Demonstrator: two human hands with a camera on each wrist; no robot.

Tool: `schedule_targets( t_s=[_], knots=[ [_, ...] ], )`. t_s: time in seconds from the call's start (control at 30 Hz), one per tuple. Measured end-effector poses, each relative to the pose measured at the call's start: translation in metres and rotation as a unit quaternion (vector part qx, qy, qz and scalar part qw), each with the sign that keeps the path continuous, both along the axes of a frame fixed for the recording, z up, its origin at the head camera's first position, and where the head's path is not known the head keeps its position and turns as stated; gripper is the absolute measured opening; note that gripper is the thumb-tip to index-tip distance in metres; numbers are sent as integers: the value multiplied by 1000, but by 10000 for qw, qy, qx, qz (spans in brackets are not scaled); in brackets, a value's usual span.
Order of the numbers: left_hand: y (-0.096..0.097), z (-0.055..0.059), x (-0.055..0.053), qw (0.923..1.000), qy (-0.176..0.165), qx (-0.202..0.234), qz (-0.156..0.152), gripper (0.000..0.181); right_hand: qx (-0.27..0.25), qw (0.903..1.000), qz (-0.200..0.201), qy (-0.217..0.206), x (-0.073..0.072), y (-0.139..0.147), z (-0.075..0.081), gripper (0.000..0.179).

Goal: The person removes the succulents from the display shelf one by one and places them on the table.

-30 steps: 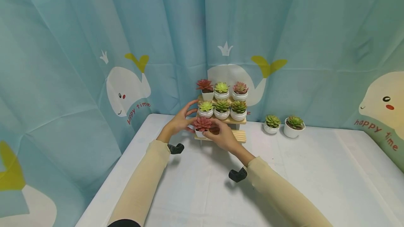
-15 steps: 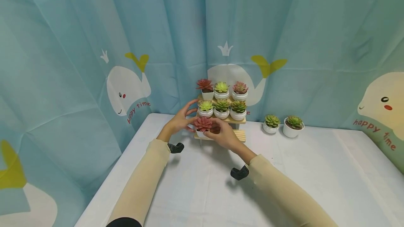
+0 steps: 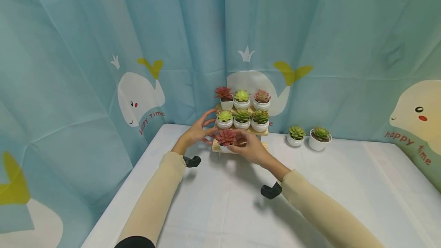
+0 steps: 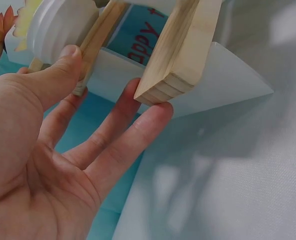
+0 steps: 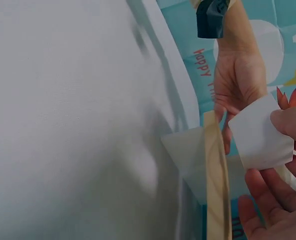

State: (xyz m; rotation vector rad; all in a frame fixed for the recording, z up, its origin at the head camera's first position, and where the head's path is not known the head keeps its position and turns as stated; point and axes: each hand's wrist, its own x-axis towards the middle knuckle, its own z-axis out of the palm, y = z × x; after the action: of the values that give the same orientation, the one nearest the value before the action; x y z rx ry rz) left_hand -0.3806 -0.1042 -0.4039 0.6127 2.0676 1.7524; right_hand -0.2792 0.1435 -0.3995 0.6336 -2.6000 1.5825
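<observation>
My right hand (image 3: 253,149) pinches a red artificial succulent (image 3: 226,137) in a white pot, low over the left part of the bottom shelf of a tiered wooden plant stand (image 3: 215,148). Up close in the right wrist view, thumb and fingers grip the angular white pot (image 5: 260,132) beside the shelf board (image 5: 217,175). At the stand's left side is my left hand (image 3: 196,134). In the left wrist view its thumb and a finger hold the end of the middle board, while two other fingertips touch the end of the bottom board (image 4: 180,75).
Potted succulents line the upper two shelves, including a dark red one (image 3: 224,93) and a light green one (image 3: 224,116). Two more green succulents, one small (image 3: 296,133) and one larger (image 3: 319,134), stand to the right on the white table (image 3: 344,186). A whale-print curtain (image 3: 193,30) hangs behind.
My right hand has shifted slightly right along the bottom shelf, carrying the red succulent with it. The left hand keeps its place at the stand's side.
</observation>
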Motion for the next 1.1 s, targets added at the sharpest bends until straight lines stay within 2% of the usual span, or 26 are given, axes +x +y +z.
schedule_targets(
  t_s=[0.37, 0.7, 1.1],
  knots=[
    [0, -1, -2, 10000, 11, 15, -41, 79, -230, 9994, 222, 116, 7, 16, 13, 53],
    [-1, 1, 0, 10000, 5, 18, -80, 79, -235, 9996, 89, 119, 14, 33, 35, 54],
    [0, 1, 0, 10000, 18, -47, -20, 80, -95, 9995, 182, 254, 20, 49, 39, 55]
  ],
)
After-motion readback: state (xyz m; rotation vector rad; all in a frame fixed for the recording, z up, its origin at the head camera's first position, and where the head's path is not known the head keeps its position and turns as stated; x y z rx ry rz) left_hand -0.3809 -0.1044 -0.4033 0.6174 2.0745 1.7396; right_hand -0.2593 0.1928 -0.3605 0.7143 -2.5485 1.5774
